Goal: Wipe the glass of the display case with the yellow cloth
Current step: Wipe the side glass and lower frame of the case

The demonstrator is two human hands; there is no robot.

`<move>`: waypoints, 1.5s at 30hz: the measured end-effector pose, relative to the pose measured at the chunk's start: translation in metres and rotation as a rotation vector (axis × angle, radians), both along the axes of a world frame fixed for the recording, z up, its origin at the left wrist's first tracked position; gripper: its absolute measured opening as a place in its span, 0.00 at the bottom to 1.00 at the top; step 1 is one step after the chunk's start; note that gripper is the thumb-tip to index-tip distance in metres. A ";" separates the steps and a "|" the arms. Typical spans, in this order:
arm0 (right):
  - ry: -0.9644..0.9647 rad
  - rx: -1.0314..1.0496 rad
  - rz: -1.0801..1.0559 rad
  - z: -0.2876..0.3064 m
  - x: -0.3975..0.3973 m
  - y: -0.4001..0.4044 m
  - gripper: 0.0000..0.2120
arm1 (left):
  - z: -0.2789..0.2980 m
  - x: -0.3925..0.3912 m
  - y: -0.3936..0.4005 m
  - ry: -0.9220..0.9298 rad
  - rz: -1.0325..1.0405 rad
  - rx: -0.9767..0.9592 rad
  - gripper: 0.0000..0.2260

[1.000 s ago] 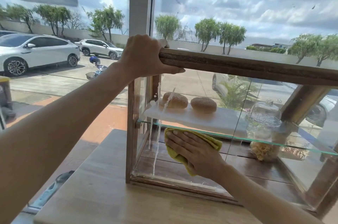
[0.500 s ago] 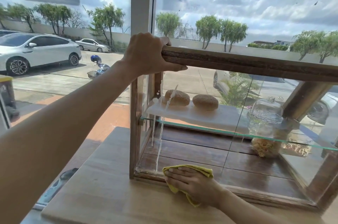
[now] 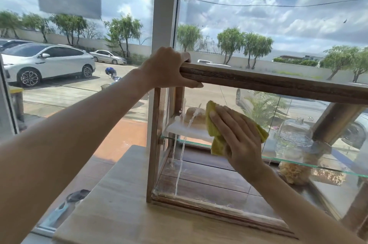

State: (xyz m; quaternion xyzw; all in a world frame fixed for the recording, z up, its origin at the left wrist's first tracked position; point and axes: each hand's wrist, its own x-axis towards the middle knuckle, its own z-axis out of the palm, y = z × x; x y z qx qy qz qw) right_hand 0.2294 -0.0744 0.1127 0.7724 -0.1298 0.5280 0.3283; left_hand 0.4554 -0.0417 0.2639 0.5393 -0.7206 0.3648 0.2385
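**Foam streaks lie left of the cloth**

A grey spray bottle [image 3: 65, 207] lies low at the left, off the edge of the wooden table [image 3: 111, 212]. Next comes the left hand [image 3: 166, 68], clamped over the top left corner of the display case [image 3: 278, 84] — fingers over the top rail, thumb along its front face, bracing the box. Below that corner, white foam streaks [image 3: 180, 156] run down the front glass [image 3: 209, 180], from about the level of the inner glass shelf [image 3: 318, 166] almost to the bottom frame. They look unwiped.

Just right of the streaks, the right hand [image 3: 238, 140] presses the yellow cloth [image 3: 215, 132] flat against the upper part of the pane, fingers straight and spread and pointing up and to the left; the cloth shows above and to either side of the hand. Behind the glass, a bread roll [image 3: 194, 113] sits on a white board [image 3: 187, 131], partly hidden by the cloth, and further right a glass jar [image 3: 294, 138] stands on the shelf.

The streaks run vertically, near and to the left of the cloth — so the working hand is well placed, and a short shift left followed by a pass down their length should likely clear them. The pane stretches long to the right, and that span probably still needs covering.
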 end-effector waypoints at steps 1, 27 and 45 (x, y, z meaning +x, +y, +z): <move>-0.024 -0.020 -0.031 0.009 0.002 -0.004 0.15 | 0.000 0.003 0.001 0.010 0.003 0.002 0.39; 0.435 0.105 -0.136 0.044 0.088 -0.017 0.25 | -0.009 0.008 0.001 0.160 -0.014 -0.104 0.41; 0.673 0.156 -0.196 -0.093 0.073 -0.020 0.37 | -0.011 0.011 -0.003 0.188 0.018 -0.109 0.41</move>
